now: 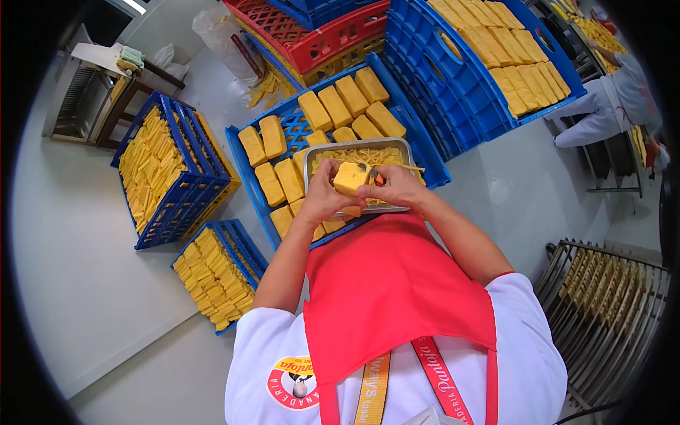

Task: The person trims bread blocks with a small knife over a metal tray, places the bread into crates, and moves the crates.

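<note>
Over a metal tray [309,164] of yellow strips and scraps, my left hand [320,197] is closed around a yellow loaf [350,177]. My right hand [398,185] holds a small tool [380,180] with black and orange parts against the loaf's right side. Its blade is too hidden to name the kind. The thumb of that hand also touches the loaf. Beneath the tray, a blue crate [249,185] bears several similar loaves [272,136] in rows, and the tray covers part of them.
A tilted blue crate [453,99] with more loaves stands at the back right. To the left are stacked crates [185,157] of yellow strips and a lower crate [237,258]. A red crate [326,42] rises behind. Racks [602,304] and a co-worker [609,106] are at right.
</note>
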`<action>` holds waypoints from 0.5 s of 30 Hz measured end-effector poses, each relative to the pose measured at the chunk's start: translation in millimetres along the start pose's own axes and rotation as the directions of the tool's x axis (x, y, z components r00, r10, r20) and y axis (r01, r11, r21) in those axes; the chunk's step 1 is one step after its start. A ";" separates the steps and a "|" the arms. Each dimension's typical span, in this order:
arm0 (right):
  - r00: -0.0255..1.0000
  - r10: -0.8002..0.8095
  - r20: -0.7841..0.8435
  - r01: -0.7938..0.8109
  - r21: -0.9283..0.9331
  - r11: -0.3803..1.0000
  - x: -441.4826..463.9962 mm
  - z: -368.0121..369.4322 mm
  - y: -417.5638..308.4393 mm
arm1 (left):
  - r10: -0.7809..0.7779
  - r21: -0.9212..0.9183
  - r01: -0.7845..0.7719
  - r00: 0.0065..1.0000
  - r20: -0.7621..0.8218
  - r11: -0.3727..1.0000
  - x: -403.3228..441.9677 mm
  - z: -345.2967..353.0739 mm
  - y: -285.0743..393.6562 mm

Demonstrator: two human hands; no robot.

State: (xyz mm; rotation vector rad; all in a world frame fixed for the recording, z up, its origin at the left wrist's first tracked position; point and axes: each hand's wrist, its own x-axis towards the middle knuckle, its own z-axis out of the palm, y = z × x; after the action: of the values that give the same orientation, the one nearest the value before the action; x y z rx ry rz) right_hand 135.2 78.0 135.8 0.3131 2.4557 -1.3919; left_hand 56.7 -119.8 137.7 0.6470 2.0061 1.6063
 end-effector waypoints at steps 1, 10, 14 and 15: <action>1.000 -0.015 0.006 0.015 0.003 1.000 -1.6 0.3 -0.6 | -0.014 -0.021 0.014 1.000 0.000 1.000 0.3 0.0 -0.9; 0.997 0.025 -0.067 -0.025 0.004 1.000 -3.4 -2.4 -5.4 | 0.035 0.030 -0.030 0.981 -0.190 0.999 6.2 2.1 -19.3; 0.990 -0.001 -0.141 -0.015 -0.117 0.993 -7.6 1.3 -15.0 | 0.116 0.302 -0.003 0.926 -0.359 0.953 2.7 20.5 -8.8; 0.990 0.000 -0.142 -0.016 -0.115 0.993 -5.1 5.1 -11.8 | 0.116 0.303 -0.002 0.927 -0.357 0.953 3.1 24.7 -8.3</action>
State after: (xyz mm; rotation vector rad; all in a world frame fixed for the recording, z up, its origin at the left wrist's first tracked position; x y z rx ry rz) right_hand 136.8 67.5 144.6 0.4075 2.6337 -1.2574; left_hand 69.5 -101.0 124.6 0.5430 2.5653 1.5649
